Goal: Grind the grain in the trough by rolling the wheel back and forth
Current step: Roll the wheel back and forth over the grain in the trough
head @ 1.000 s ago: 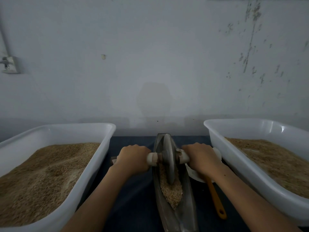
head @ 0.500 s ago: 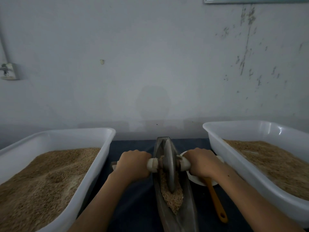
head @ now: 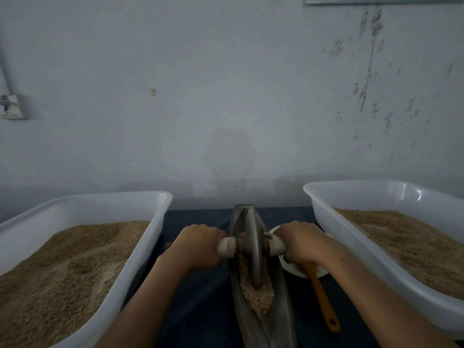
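While both hands [head: 200, 244] apparently clutch its axle, wheel [head: 252, 249] presses grain [head: 258, 295].

Wheel [head: 251, 247] rolled slightly nearer, both hands drawn back with it

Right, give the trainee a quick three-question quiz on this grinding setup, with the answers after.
1. True or false: the left hand and the right hand each grip one end of the wheel's handle.
2. What lies in the trough nearer the person than the wheel?
3. The orange-handled utensil lies: A) in the left tub, B) beside the trough, near the right tub, C) inside the trough.

Key: 1 true; 2 grain; 3 B.
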A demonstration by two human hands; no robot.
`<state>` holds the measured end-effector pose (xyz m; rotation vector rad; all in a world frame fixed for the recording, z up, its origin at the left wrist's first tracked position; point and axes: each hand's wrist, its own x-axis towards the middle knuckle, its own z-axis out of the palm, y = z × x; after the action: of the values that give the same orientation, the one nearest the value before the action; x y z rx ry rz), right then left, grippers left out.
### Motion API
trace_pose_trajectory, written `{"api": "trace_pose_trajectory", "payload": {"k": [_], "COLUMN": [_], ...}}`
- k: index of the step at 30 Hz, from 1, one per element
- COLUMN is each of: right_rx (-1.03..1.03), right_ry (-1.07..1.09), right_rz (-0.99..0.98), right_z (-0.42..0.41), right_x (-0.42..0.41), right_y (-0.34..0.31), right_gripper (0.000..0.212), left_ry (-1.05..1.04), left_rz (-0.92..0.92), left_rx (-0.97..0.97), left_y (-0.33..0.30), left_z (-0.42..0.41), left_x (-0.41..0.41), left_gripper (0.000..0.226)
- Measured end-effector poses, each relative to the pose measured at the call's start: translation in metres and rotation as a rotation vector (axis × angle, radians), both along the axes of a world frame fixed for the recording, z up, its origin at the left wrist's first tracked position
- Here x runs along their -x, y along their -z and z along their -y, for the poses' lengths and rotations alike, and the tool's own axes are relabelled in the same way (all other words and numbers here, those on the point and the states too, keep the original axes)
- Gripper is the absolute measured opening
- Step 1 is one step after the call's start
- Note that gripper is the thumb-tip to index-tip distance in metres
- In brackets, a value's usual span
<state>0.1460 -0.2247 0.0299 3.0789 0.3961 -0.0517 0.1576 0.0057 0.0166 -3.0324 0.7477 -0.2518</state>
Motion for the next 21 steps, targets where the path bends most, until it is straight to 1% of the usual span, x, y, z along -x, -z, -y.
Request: {"api": "trace_pose_trajectory", "payload": {"k": [3,6,8,12,14,18,21], "right_rx": [0.004,0.001,-0.010,-0.042,-0.055,-0.048,-0.011], "right_ry": [0.005,0.008,0.008,-0.011,-0.014,-0.009,-0.015], "right_rz": [-0.048,-0.013,0.036,0.238,0.274,0.251,0.140], "right_z": [0.000,-0.001,-0.001,-0.002,-0.003,-0.003,-0.002], "right_x": [0.001,0.001,0.002,0.003,0.004,0.006,0.007], "right_y": [-0.002,-0.001,0.001,0.007,0.008,0.007,0.001], "right_gripper": [0.035,0.033,0.032,0.019,0.016,0.015,0.024], "left_ry": [0.009,0.004,-0.010,-0.036,-0.045,-0.058,-0.039], "left_rz": [-0.046,-0.036,0.016,0.146,0.182,0.189,0.091], "left_rx": [-0.022,0.004,0.035,0.061,0.067,0.037,0.017], "left_y": [-0.002,0.001,0.004,0.010,0.011,0.010,0.003], "left_z": [-0.001,-0.001,0.000,0.000,0.000,0.001,0.000], "left_x": [0.000,-0.001,-0.002,-0.003,-0.004,-0.001,0.000], "left_gripper": [0.018,0.015,0.013,0.018,0.019,0.020,0.020]}}
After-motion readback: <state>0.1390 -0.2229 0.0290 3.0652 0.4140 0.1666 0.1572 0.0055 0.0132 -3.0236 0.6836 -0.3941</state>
